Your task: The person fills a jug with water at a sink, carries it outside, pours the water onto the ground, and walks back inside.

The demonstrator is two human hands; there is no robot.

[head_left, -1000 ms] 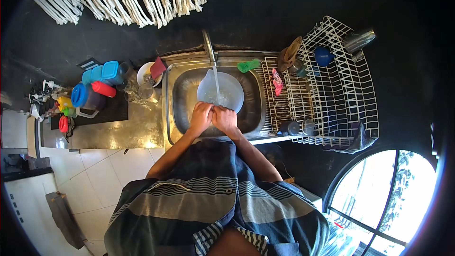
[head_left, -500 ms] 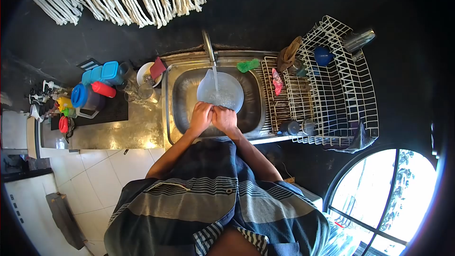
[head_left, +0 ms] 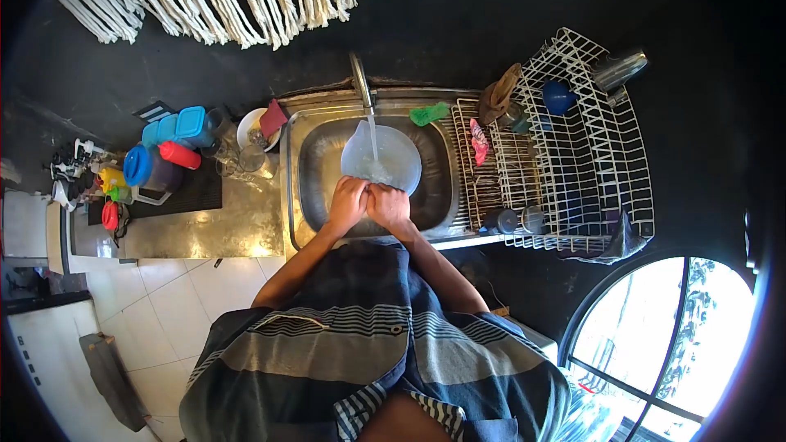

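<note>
A translucent white plastic bowl (head_left: pixel 403 151) with a pointed lip sits tilted in the steel sink (head_left: pixel 315 147). Water runs into it from the tap (head_left: pixel 360 82) and splashes inside. My left hand (head_left: pixel 349 200) is closed around the bowl's near rim. Right beside it, my right hand (head_left: pixel 388 203) grips the same rim, the two thumbs close together. My fingertips are partly hidden by the backs of my hands. Behind the sink's right corner lies a green sponge (head_left: pixel 430 114).
Right of the sink stands a white wire dish rack (head_left: pixel 589 147) with a blue bowl (head_left: pixel 560 96) and a metal cup (head_left: pixel 620 71). On the left counter (head_left: pixel 246 233) are glasses (head_left: pixel 254 161), a blue-lidded jug (head_left: pixel 151 172) and a red bottle (head_left: pixel 179 155). White cords (head_left: pixel 246 0) hang above.
Water in the bowl has shifted, and the splash looks different. Both hands keep their hold on the rim in nearly the same place. A pale bright patch now shows at the left counter edge.
</note>
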